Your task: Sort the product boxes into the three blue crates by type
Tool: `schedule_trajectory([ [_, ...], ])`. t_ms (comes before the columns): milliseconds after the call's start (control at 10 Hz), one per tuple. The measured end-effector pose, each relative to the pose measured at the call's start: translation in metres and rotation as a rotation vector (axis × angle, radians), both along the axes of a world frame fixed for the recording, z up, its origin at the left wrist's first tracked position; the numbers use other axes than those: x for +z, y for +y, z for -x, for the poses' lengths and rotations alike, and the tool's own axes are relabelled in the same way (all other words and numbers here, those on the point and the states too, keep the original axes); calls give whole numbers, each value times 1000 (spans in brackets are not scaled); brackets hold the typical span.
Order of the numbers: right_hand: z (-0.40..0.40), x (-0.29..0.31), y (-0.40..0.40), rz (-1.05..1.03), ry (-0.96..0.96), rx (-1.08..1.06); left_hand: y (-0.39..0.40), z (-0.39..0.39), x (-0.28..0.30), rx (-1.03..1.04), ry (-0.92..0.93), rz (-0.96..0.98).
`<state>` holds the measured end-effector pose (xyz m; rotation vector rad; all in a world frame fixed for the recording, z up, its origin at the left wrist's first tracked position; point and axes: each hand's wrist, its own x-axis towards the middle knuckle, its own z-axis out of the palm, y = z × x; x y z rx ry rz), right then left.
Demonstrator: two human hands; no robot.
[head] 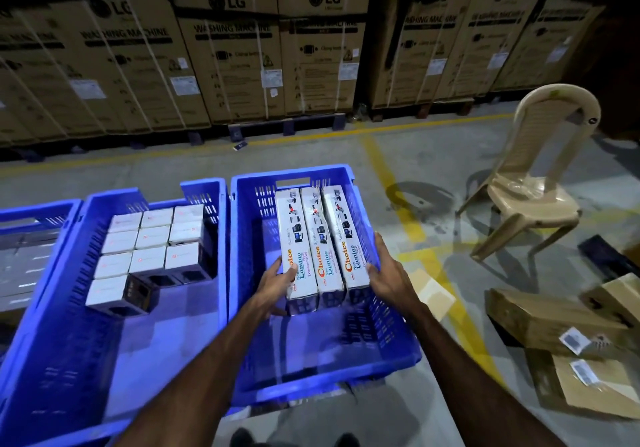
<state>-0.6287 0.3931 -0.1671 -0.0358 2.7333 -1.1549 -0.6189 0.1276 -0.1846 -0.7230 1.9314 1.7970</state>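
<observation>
Three long boxes (317, 242) lie side by side in the right blue crate (391, 349), seen from the head camera. They sit toward the far end of the crate, close to its right wall. The words "Choice" and "Lumino" are printed on them. The left hand (273, 285) holds the near left corner of the row, with its fingers (277, 266) curled round the left box. The right hand (389, 273) presses on the right side of the row, and its fingers (379, 244) lie flat along the right box.

Just to the left stands the middle blue crate (45, 360), touching the right one. Many small white boxes (149, 242) are packed close together in its far half. A third blue crate (34, 209) shows at the left edge, with grey boxes (17, 266) inside. All the crates rest on the grey floor (450, 156). A tan plastic chair (533, 183) stands far to the right. Flat brown cartons (554, 322) lie on the floor near the right. Big brown washing machine cartons (242, 48) line the far wall.
</observation>
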Motion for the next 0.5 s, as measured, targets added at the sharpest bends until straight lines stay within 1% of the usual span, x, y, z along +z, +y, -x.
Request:
schedule_trajectory([
  [100,-6,3,3,54,2,6,-5,0,-4,10,9,16],
  [200,-14,1,5,6,18,-41,-3,-10,7,64,9,-11],
  [300,-24,7,3,-67,82,-105,0,-24,16,126,72,-21],
  [400,-36,22,-8,-53,236,-131,1,-43,25,165,182,35],
  [500,-45,34,-25,43,367,-162,1,-67,37,146,304,85],
])
